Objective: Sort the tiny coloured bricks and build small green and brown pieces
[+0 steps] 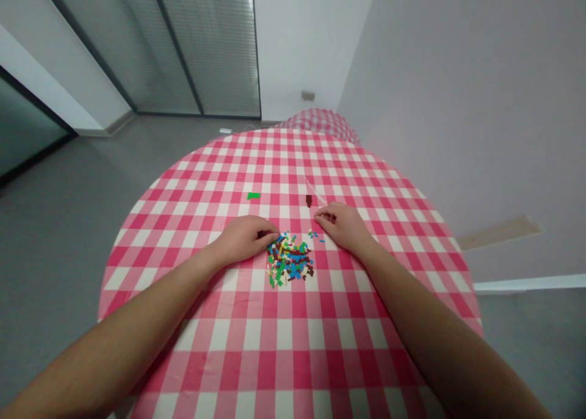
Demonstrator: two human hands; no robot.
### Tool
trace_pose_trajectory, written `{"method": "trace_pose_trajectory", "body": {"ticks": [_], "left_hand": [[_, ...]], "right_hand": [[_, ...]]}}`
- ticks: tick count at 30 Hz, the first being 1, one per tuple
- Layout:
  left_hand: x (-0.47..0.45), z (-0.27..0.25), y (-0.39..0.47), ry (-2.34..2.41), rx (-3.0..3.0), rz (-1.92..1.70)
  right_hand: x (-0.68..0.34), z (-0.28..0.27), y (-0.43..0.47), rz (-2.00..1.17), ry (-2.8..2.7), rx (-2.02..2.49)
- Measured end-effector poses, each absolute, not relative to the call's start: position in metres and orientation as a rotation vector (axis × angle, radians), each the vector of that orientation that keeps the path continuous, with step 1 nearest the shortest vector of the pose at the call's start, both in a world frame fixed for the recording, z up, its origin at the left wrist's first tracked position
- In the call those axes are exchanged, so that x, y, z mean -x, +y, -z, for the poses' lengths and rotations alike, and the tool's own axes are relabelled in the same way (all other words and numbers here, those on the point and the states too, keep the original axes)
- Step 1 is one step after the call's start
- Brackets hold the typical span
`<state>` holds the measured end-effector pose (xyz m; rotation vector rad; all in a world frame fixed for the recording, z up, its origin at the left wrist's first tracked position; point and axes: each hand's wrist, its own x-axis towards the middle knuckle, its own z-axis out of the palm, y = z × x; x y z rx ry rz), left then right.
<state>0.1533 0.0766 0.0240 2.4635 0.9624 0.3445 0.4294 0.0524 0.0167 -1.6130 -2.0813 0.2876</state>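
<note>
A pile of small toy building bricks point(290, 259) in blue, green, brown, yellow and cream lies on the checked tablecloth. My left hand point(245, 239) rests at the pile's upper left edge, thumb and forefinger pinched together at the bricks; what is between them is too small to make out. My right hand point(344, 225) is to the upper right of the pile, its fingertips closed together. Whatever it may hold is hidden. A few loose blue bricks point(313, 234) lie between its fingers and the pile. Beyond the hands are a flat green piece point(253, 196) and a dark brown piece point(308, 200).
The round table point(274, 358) wears a red and white checked cloth. A thin clear strip point(315, 190) lies near the brown piece. Another checked-cloth surface point(320, 121) stands behind. A wall point(476, 113) rises at the right, and glass panels point(215, 46) stand at the back left.
</note>
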Motion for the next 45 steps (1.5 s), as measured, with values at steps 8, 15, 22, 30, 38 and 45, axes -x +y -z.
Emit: {"method": "trace_pose_trajectory", "body": {"ticks": [8,15,22,30,38,45], "left_hand": [[-0.153,-0.022,0.077,0.954,-2.470,-0.352],[-0.153,-0.022,0.077,0.957,-2.483,-0.360],[-0.154,-0.023,0.076,0.962,-2.469,-0.379],[-0.153,-0.022,0.076,0.971,-2.450,-0.396],[-0.153,-0.024,0.076,0.967,-2.466,-0.373],[-0.153,-0.024,0.076,0.971,-2.457,-0.362]], "right_hand": [[-0.433,-0.012,0.056,-0.249,-2.073,1.676],[-0.425,-0.012,0.056,-0.239,-2.004,1.745],[-0.421,-0.013,0.055,-0.214,-2.004,1.778],[-0.417,-0.011,0.058,-0.168,-1.879,1.901],[-0.424,-0.011,0.054,-0.224,-1.969,1.776],[-0.424,-0.011,0.054,-0.183,-2.060,1.773]]}}
